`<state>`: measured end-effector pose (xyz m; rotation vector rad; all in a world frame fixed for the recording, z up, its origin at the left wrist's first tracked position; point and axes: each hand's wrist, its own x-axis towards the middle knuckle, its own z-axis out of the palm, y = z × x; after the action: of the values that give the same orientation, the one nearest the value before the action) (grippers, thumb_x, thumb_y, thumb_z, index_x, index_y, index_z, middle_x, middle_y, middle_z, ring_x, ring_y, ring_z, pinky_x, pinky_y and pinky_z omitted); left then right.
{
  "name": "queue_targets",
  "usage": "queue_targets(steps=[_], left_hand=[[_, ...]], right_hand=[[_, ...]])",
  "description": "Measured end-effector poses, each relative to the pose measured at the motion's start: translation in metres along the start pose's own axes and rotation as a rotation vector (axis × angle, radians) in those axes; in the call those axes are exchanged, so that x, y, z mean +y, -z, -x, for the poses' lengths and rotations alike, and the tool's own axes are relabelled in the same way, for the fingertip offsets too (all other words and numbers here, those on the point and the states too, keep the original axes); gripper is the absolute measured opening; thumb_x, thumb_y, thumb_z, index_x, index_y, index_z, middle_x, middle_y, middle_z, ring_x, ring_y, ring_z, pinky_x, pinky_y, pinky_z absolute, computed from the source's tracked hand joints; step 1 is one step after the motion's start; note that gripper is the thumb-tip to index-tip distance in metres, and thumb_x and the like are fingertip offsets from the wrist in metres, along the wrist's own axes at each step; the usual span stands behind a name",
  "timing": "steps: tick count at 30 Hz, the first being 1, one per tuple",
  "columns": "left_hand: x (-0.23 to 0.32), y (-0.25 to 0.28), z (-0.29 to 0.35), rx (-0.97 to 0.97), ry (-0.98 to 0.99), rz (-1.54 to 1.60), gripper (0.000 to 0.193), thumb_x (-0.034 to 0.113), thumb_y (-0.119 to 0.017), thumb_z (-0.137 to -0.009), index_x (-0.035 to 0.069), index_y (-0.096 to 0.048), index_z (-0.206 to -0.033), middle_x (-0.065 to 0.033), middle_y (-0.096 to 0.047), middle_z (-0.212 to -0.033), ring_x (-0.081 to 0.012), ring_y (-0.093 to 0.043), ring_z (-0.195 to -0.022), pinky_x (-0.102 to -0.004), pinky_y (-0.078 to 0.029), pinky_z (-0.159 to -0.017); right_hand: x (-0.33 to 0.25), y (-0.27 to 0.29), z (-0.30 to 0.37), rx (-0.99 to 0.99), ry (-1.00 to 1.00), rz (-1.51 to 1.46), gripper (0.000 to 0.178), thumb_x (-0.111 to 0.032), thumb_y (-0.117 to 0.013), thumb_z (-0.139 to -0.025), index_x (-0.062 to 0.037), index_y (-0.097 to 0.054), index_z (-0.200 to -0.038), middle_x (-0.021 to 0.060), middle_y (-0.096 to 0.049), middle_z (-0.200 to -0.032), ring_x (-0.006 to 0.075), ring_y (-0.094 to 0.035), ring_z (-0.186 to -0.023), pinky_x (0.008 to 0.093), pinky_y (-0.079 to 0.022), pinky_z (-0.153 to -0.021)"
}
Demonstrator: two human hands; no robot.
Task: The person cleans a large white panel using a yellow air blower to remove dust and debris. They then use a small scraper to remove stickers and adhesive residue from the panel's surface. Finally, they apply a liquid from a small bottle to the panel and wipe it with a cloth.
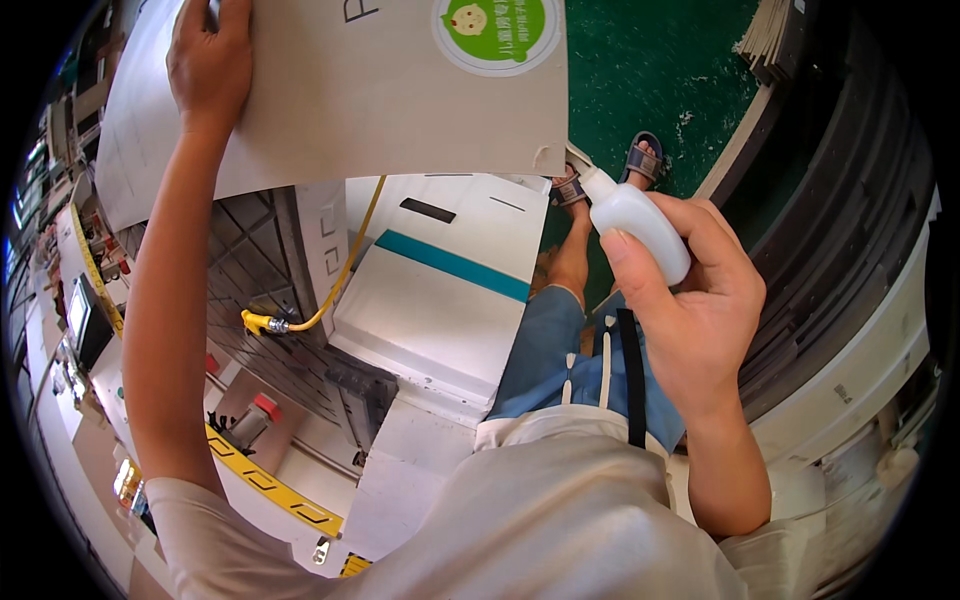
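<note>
My right hand [705, 300] is closed around a white plastic squeeze bottle [640, 228], thumb on the near side. Its narrow nozzle tilts up and left, close to the lower right corner of a large pale board [370, 110]; I cannot tell whether they touch. A round green and white sticker [497, 30] is on the board's face. At the board's upper left, my left hand [208, 70] bears on the face with bent fingers and appears to hold it. The picture's top edge cuts off the fingertips.
Below the board stands a white machine bed [430, 320] with a teal strip [452, 265]. A yellow air gun [262, 322] on a yellow hose hangs beside a dark frame. Stacked dark panels [830, 250] stand at the right, by a green floor [655, 80].
</note>
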<state>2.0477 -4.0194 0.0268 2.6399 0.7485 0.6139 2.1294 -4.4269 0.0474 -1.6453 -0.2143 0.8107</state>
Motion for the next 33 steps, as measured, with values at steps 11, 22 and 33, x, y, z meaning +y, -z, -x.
queue_targets(steps=[11, 22, 33], left_hand=[[-0.001, 0.000, -0.002, -0.006, -0.007, -0.143, 0.038, 0.016, -0.056, -0.103, 0.003, -0.060, -0.139, -0.0149, -0.061, -0.142, -0.0250, -0.055, -0.132, -0.0375, -0.040, -0.113], [-0.009, 0.004, -0.002, -0.012, -0.027, -0.216, 0.041, 0.038, -0.055, -0.103, 0.025, -0.064, -0.141, 0.0012, -0.071, -0.123, -0.0128, -0.063, -0.096, -0.0299, -0.048, -0.095], [-0.005, 0.003, -0.003, -0.025, -0.017, -0.187, 0.041, 0.038, -0.054, -0.104, 0.023, -0.064, -0.141, 0.0053, -0.067, -0.137, -0.0108, -0.062, -0.098, -0.0277, -0.047, -0.097]], right_hand=[[0.014, 0.001, 0.000, 0.018, 0.121, 0.070, 0.025, -0.008, -0.081, -0.085, 0.0025, -0.073, -0.106, 0.0056, -0.065, -0.087, 0.0109, -0.058, -0.071, 0.0241, -0.046, -0.059], [0.002, 0.004, 0.005, 0.006, 0.042, 0.138, 0.023, -0.009, -0.082, -0.082, 0.0012, -0.073, -0.101, 0.0055, -0.065, -0.082, 0.0115, -0.057, -0.064, 0.0259, -0.047, -0.061], [-0.003, 0.003, 0.005, 0.020, 0.064, 0.158, 0.023, -0.008, -0.082, -0.080, 0.0003, -0.073, -0.100, 0.0048, -0.066, -0.080, 0.0140, -0.057, -0.063, 0.0287, -0.048, -0.071]])
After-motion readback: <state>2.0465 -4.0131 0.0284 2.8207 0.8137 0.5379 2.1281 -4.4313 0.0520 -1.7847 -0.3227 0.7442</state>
